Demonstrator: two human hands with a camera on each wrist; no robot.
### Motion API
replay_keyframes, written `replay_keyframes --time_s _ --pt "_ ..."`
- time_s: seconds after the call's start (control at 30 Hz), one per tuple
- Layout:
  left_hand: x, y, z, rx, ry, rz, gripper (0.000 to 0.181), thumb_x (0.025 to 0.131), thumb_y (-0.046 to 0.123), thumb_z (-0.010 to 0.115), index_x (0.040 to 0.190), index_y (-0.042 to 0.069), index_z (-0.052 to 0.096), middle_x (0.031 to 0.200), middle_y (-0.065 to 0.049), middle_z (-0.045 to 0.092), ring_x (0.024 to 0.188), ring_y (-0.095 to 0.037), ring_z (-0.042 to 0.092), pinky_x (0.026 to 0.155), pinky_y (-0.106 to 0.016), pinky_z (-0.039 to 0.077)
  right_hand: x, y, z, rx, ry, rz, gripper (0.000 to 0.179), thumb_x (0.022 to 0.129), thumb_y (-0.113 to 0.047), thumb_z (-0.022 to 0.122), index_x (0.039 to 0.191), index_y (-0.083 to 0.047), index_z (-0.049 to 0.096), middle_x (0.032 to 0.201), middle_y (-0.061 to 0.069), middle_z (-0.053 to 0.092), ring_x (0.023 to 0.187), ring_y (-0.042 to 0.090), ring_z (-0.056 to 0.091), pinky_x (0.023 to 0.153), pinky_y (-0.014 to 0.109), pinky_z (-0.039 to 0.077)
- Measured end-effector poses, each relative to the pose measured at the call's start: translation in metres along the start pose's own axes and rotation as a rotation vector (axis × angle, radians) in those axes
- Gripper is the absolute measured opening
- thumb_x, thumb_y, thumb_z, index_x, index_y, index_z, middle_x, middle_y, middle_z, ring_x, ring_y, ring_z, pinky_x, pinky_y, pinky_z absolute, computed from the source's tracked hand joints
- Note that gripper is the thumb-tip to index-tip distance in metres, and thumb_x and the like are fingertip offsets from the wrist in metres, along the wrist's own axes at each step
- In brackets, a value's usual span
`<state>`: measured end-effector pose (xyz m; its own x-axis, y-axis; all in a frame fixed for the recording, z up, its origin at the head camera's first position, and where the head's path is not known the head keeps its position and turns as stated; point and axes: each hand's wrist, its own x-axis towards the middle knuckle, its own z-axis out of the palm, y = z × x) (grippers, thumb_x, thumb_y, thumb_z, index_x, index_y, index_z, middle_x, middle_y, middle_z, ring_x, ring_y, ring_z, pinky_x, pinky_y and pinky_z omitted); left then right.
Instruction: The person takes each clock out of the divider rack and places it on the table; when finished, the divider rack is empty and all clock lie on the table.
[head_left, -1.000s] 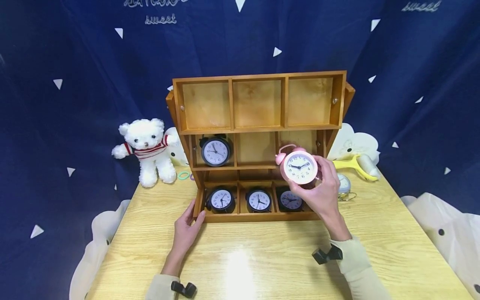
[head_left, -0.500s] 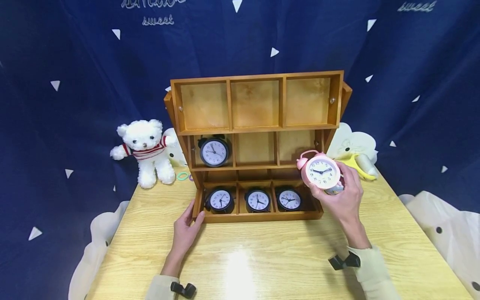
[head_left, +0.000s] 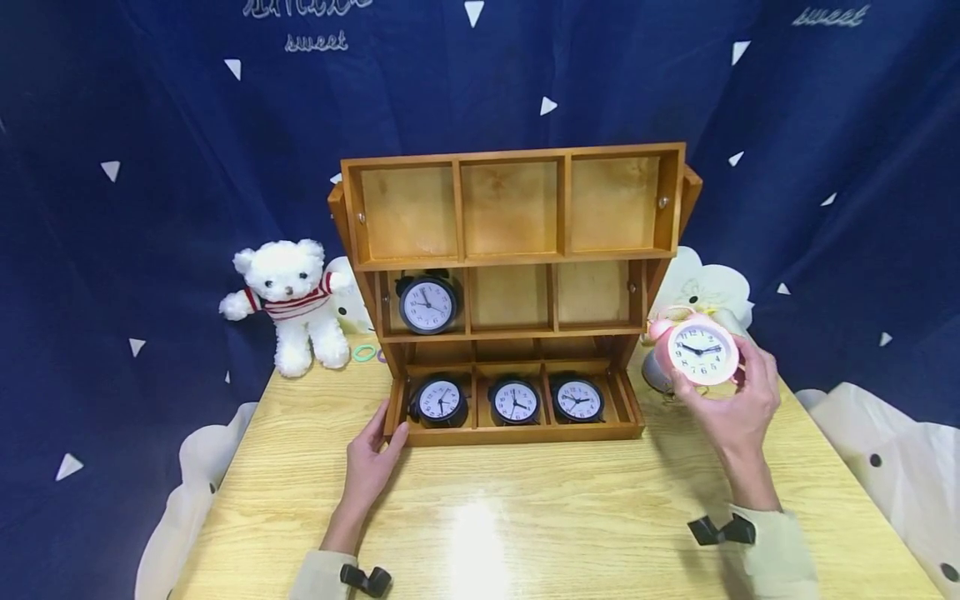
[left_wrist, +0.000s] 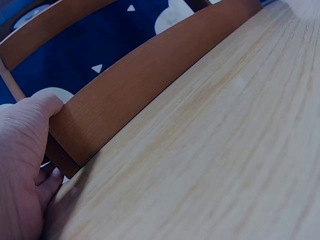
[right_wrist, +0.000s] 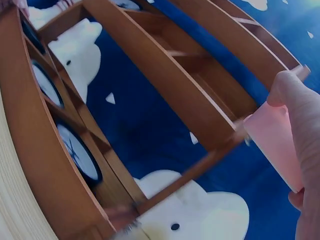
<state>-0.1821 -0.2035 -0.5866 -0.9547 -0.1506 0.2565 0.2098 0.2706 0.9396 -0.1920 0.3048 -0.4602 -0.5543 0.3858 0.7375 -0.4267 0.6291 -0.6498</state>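
Note:
My right hand (head_left: pixel 733 408) holds a pink twin-bell alarm clock (head_left: pixel 702 352) in the air to the right of the shelf, its white dial facing me. In the right wrist view the pink case (right_wrist: pixel 276 142) sits between thumb and fingers. My left hand (head_left: pixel 372 454) grips the lower left corner of the three-tier wooden shelf (head_left: pixel 517 435). The left wrist view has the thumb over the corner's front board (left_wrist: pixel 115 95) and fingers behind it. Several black alarm clocks stand in the shelf: one in the middle tier's left compartment (head_left: pixel 428 305), others along the bottom tier (head_left: pixel 515 402).
A white teddy bear (head_left: pixel 291 304) in a striped shirt sits left of the shelf, near a green ring (head_left: pixel 364 353). Behind the pink clock, a grey round object (head_left: pixel 655 372) is partly hidden. A dark blue curtain (head_left: pixel 480 92) hangs behind the wooden table (head_left: pixel 525 525).
My right hand has carried the pink alarm clock from in front of the shelf rightward, past its right side. My left hand has stayed at the shelf's corner.

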Motion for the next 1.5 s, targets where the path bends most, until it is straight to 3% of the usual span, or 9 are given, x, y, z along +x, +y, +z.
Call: replay_keyframes --time_s 0.1,0.27,0.7,0.8,0.93,1.03,1.13,1.3,1.5 --pt "-0.001 -0.001 0.000 0.012 0.006 -0.013 0.064 0.098 0.019 0.075 0.154 0.003 0.049 0.154 -0.018 0.051 0.134 -0.032 0.057 0.107 -0.031 0.047 0.004 0.008 -0.009 -0.041 -0.004 0.042 0.080 0.060 -0.015 0.090 0.135 0.001 0.065 0.118 -0.025 0.049 0.108 -0.002 0.049 0.079 0.007 0.045" --pt "-0.001 -0.002 0.000 0.018 0.011 -0.027 0.064 0.099 0.021 0.075 0.154 0.004 0.050 0.155 -0.017 0.051 0.134 -0.032 0.056 0.108 -0.038 0.046 0.012 0.027 -0.019 -0.097 0.000 0.095 0.078 0.063 -0.013 0.091 0.135 0.000 0.064 0.115 -0.028 0.046 0.108 -0.003 0.047 0.081 0.005 0.043" --pt "0.000 0.003 0.002 -0.024 0.010 -0.047 0.065 0.098 0.017 0.076 0.155 0.002 0.048 0.152 -0.018 0.053 0.130 -0.033 0.060 0.101 -0.013 0.046 0.016 0.091 -0.035 -0.216 0.031 0.178 0.073 0.060 -0.013 0.092 0.126 0.005 0.066 0.107 -0.028 0.044 0.104 -0.009 0.041 0.081 0.008 0.036" --pt "0.000 0.004 0.002 -0.032 0.001 -0.057 0.065 0.098 0.017 0.076 0.155 0.003 0.048 0.153 -0.017 0.053 0.130 -0.031 0.060 0.099 -0.009 0.046 0.014 0.102 -0.039 -0.265 0.017 0.213 0.077 0.059 -0.016 0.094 0.128 0.003 0.066 0.108 -0.009 0.056 0.104 -0.004 0.041 0.086 0.013 0.032" --pt "0.000 0.005 0.002 -0.031 0.001 -0.055 0.066 0.098 0.018 0.076 0.155 0.003 0.048 0.152 -0.017 0.054 0.129 -0.031 0.061 0.098 -0.008 0.046 0.014 0.112 -0.041 -0.315 -0.004 0.262 0.078 0.060 -0.019 0.096 0.129 0.002 0.066 0.111 0.011 0.057 0.104 0.009 0.045 0.087 0.023 0.032" --pt "0.000 0.004 0.002 -0.027 0.001 -0.054 0.066 0.098 0.018 0.076 0.155 0.002 0.047 0.152 -0.017 0.054 0.129 -0.031 0.061 0.097 -0.008 0.046 0.013 0.121 -0.041 -0.330 -0.025 0.292 0.077 0.062 -0.021 0.096 0.128 0.003 0.065 0.110 0.012 0.056 0.104 0.021 0.049 0.086 0.029 0.032" --pt "0.000 0.004 0.003 -0.025 0.001 -0.055 0.066 0.098 0.019 0.076 0.155 0.002 0.047 0.152 -0.016 0.054 0.130 -0.031 0.060 0.098 -0.008 0.046 0.009 0.132 -0.042 -0.336 -0.059 0.309 0.075 0.065 -0.021 0.095 0.129 0.005 0.064 0.115 0.022 0.057 0.107 0.031 0.048 0.087 0.035 0.032" --pt "0.000 0.002 0.003 -0.014 0.000 -0.054 0.067 0.098 0.021 0.076 0.156 0.003 0.047 0.153 -0.016 0.053 0.131 -0.030 0.059 0.101 -0.012 0.046 0.004 0.150 -0.043 -0.338 -0.112 0.351 0.073 0.069 -0.023 0.094 0.130 0.004 0.064 0.116 0.023 0.058 0.108 0.032 0.047 0.086 0.036 0.032" --pt "-0.001 0.002 0.001 -0.009 0.007 -0.045 0.065 0.098 0.020 0.076 0.155 0.004 0.049 0.153 -0.017 0.053 0.131 -0.031 0.059 0.101 -0.013 0.046 -0.006 0.161 -0.045 -0.335 -0.224 0.494 0.089 0.076 -0.034 0.090 0.147 0.003 0.052 0.138 0.029 0.052 0.128 0.041 0.045 0.105 0.053 0.036"
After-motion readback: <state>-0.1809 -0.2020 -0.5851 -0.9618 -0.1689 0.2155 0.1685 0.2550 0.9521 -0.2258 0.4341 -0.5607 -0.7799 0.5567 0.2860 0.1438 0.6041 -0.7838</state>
